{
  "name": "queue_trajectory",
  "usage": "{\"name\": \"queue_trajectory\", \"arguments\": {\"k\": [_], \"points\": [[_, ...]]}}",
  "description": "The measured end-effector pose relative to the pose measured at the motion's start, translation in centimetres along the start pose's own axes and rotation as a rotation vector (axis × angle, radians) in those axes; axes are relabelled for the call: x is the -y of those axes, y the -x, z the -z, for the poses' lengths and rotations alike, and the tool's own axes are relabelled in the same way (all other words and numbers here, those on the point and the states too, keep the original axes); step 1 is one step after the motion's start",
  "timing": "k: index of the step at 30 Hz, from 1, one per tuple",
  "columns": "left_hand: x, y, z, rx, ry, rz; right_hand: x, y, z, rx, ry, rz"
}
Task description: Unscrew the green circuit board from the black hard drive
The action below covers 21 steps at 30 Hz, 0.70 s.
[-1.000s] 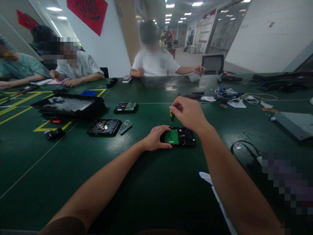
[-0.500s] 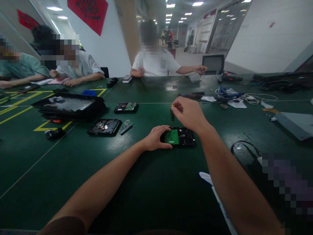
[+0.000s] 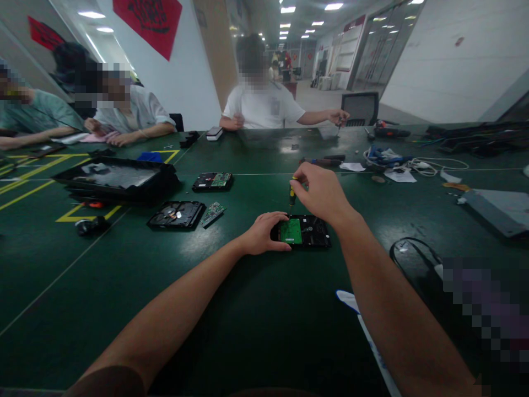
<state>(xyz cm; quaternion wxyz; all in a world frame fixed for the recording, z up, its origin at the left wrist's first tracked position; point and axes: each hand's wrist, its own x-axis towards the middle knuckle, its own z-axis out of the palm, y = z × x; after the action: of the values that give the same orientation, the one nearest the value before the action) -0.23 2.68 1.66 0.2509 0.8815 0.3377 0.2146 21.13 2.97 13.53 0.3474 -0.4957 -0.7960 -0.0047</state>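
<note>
A black hard drive with a green circuit board (image 3: 291,231) lies flat on the dark green table. My left hand (image 3: 264,234) grips its left end between thumb and fingers. Above the drive, my right hand (image 3: 318,190) pinches the top of a small yellow and black screwdriver (image 3: 292,195). The screwdriver stands upright, its tip at the upper edge of the green board; the exact contact point is too small to make out. To the left lie an opened drive casing (image 3: 177,215), a loose circuit board (image 3: 214,214) and another drive (image 3: 212,181).
Black trays (image 3: 118,179) are stacked at the left. A grey metal box (image 3: 496,210) and a black cable (image 3: 415,242) lie at the right. Screwdrivers (image 3: 328,161) and white cables (image 3: 433,165) are farther back. Across the table sits a person in a white shirt (image 3: 260,107); others sit at the left.
The screwdriver has turned in my right fingers, so its yellow markings now show. My left hand and the drive have stayed in place.
</note>
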Motion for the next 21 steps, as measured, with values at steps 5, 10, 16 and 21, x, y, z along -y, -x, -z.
{"name": "queue_trajectory", "arguments": {"k": [5, 10, 16, 21], "points": [[-0.13, 0.03, 0.11, -0.001, 0.0, 0.003, 0.16, 0.0, 0.14, 0.024, -0.009, -0.046], [0.07, -0.02, 0.03, 0.0, 0.007, 0.002, 0.46, 0.06, 0.23, 0.022, 0.014, -0.01], [0.27, -0.07, -0.09, 0.002, -0.001, -0.002, 0.11, 0.0, 0.01, 0.013, 0.006, -0.02], [0.34, -0.08, -0.13, 0.002, -0.001, 0.002, 0.23, 0.09, 0.13, 0.006, 0.029, -0.012]]}}
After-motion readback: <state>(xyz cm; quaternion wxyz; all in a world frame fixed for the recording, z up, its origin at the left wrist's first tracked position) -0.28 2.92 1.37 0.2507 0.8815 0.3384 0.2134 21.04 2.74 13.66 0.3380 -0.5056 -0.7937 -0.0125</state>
